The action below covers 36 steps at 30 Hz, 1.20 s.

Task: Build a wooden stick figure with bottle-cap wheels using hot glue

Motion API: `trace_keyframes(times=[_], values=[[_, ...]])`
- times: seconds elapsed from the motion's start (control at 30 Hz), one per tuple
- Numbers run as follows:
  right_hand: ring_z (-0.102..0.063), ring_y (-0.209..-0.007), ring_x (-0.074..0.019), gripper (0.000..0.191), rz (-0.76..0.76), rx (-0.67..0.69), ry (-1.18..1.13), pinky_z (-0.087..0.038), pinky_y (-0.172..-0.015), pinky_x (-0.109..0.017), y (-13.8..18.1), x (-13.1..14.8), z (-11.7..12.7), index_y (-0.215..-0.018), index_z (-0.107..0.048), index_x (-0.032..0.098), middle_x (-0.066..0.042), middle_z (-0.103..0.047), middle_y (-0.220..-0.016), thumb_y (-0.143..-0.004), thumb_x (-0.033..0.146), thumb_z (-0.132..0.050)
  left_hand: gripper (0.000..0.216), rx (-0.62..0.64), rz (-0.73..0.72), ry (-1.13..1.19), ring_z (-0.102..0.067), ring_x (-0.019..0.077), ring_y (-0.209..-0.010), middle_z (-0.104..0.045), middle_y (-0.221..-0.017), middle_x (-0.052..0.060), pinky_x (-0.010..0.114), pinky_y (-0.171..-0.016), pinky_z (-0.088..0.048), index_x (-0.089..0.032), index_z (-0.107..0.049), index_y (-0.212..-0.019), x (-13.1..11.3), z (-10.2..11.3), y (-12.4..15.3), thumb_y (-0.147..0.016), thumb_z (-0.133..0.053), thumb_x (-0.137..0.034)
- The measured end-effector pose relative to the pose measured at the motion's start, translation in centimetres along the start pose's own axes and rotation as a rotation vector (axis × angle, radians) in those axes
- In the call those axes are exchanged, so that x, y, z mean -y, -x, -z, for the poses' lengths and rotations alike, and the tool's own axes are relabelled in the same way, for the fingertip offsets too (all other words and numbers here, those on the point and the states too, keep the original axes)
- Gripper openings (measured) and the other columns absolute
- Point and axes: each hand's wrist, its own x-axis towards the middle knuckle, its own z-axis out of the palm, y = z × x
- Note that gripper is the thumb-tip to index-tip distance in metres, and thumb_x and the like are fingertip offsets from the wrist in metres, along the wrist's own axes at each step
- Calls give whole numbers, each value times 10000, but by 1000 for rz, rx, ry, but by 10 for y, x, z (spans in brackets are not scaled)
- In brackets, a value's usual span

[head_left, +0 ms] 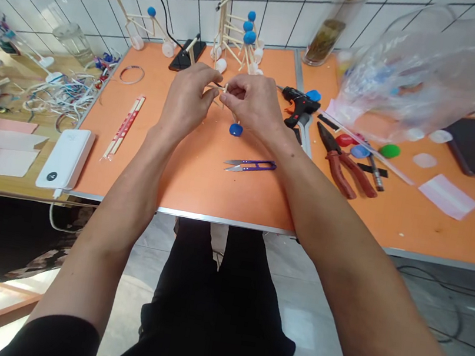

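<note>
Clock from hands: 5 o'clock, nearest, purple-handled metal snips (250, 165) on smooth orange counter (191, 189). Then glossy blue round cap (235, 130), just below R hand (253, 100). R & L hand (189, 96): fingertips pinched nearly closed on thin pale wooden sticks (224, 99) betw. them; L grip partly hidden. Approx 3 o'clock, crinkly clear plastic bag (421, 80), contents blurred. 12 o'clock: stick frame w/ blue balls (249, 37). 2 o'clock: clear cylindrical jar (327, 37), brownish stuff inside.
</note>
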Motion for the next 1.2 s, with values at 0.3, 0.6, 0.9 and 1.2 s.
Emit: trace_keyframes(times=[0.3, 0.6, 0.9, 1.2], values=[[-835, -1018, -354, 155, 1, 9, -28, -686, -1013, -540, 0, 0, -1, -874, -764, 307, -79, -907, -1001, -978, 370, -860, 505, 24, -16, -41, -774, 371, -1354, -912, -1145, 75, 612, -1172, -572, -380, -874, -1174, 5, -6, -7, -1100, -640, -821], [-840, -1082, -375, 243, -33, 26, -71, -695, -974, -549, 1, 1, -1, -885, -776, 317, -82, -896, -1025, -973, 480, -933, 123, -39, -57, -15, -840, 375, -1201, -913, -1169, 58, 609, -1121, -641, -373, -851, -1007, 12, -11, -9, -1036, -736, -340], [-837, -1063, -361, 184, -13, 30, -104, -711, -1063, -610, 2, -1, -1, -964, -795, 333, -80, -907, -1085, -963, 452, -936, 116, -23, -7, 7, -830, 386, -1215, -912, -1185, 73, 596, -1067, -646, -344, -876, -1036, 11, -11, -9, -1060, -765, -362], [-839, -1096, -372, 266, -30, 67, -111, -722, -946, -556, 5, 6, 0, -999, -819, 330, -71, -900, -1041, -921, 517, -993, 69, 5, -31, -3, -819, 398, -1170, -849, -972, 83, 565, -1021, -656, -329, -855, -956, 17, -8, -11, -990, -797, -344]])
